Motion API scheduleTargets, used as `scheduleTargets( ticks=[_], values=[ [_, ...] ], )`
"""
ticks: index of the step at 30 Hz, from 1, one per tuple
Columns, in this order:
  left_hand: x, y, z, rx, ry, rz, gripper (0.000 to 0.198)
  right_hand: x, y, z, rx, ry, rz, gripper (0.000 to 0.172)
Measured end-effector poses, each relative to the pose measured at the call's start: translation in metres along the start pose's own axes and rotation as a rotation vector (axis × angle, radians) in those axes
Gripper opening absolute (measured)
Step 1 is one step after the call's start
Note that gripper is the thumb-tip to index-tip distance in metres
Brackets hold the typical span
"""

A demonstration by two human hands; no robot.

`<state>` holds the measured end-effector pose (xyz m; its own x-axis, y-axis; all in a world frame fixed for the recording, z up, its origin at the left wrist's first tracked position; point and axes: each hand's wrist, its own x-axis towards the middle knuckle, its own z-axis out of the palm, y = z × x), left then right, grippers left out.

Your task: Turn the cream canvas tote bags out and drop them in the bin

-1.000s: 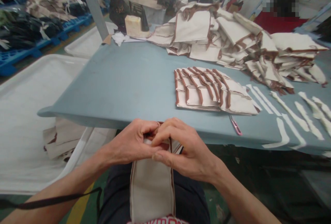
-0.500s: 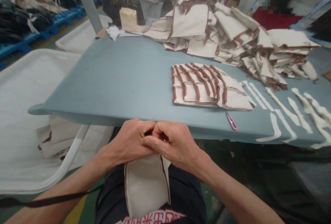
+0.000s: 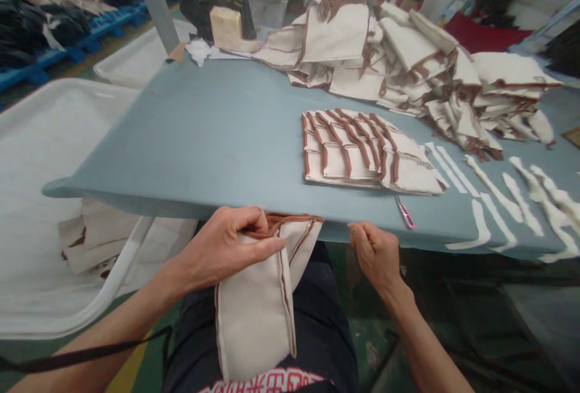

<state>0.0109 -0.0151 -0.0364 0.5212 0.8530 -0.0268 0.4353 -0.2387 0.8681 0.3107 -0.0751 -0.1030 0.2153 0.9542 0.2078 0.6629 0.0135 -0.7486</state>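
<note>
My left hand (image 3: 231, 245) grips the top of a cream fabric pouch (image 3: 256, 314) with brown edging, thumb in front and fingers folded inside its opening. The pouch hangs at the table's front edge, over my lap. To the right of it, apart from the cloth, my right hand (image 3: 375, 252) is closed with the fingers curled in by the edge; whether something small is in it I cannot make out. Near that hand a pink-handled cutter (image 3: 405, 213) lies on the table. Behind it sits an overlapping row of folded cream pieces (image 3: 348, 160) with brown trim.
A large heap of cream pieces (image 3: 335, 36) covers the back right of the blue-grey table (image 3: 181, 133). White strips (image 3: 493, 190) lie at the right. A white tub (image 3: 27, 199) stands at the left, with fabric pieces (image 3: 97, 236) beneath the table corner. A block (image 3: 226, 27) rests at the back.
My right hand has come away from the pouch and moved right, closed. My left hand keeps hold, and the pouch's brown-edged top now shows.
</note>
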Motion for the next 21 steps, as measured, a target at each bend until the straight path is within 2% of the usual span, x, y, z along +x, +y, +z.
scheduleTargets(
  ticks=[4, 8, 10, 13, 17, 21],
  values=[
    [-0.001, -0.001, -0.001, -0.006, -0.022, 0.02, 0.042, -0.007, 0.046, -0.015, -0.158, 0.057, 0.193, 0.038],
    [0.0, -0.003, 0.0, -0.041, -0.069, 0.06, 0.047, -0.01, 0.067, -0.029, -0.272, 0.142, 0.335, 0.026],
    [0.001, -0.005, 0.002, -0.077, -0.066, 0.11, 0.046, -0.01, 0.065, -0.031, -0.255, 0.148, 0.358, 0.027],
    [0.004, -0.008, 0.005, -0.11, -0.08, 0.154, 0.049, -0.008, 0.053, -0.028, -0.143, 0.102, 0.327, 0.037],
    [0.005, -0.011, 0.007, -0.118, -0.097, 0.104, 0.051, -0.003, 0.032, -0.019, 0.075, -0.03, 0.238, 0.037],
    [0.005, -0.01, 0.006, -0.117, -0.096, 0.084, 0.053, -0.005, 0.022, -0.01, 0.259, -0.129, 0.228, 0.043]
  ],
)
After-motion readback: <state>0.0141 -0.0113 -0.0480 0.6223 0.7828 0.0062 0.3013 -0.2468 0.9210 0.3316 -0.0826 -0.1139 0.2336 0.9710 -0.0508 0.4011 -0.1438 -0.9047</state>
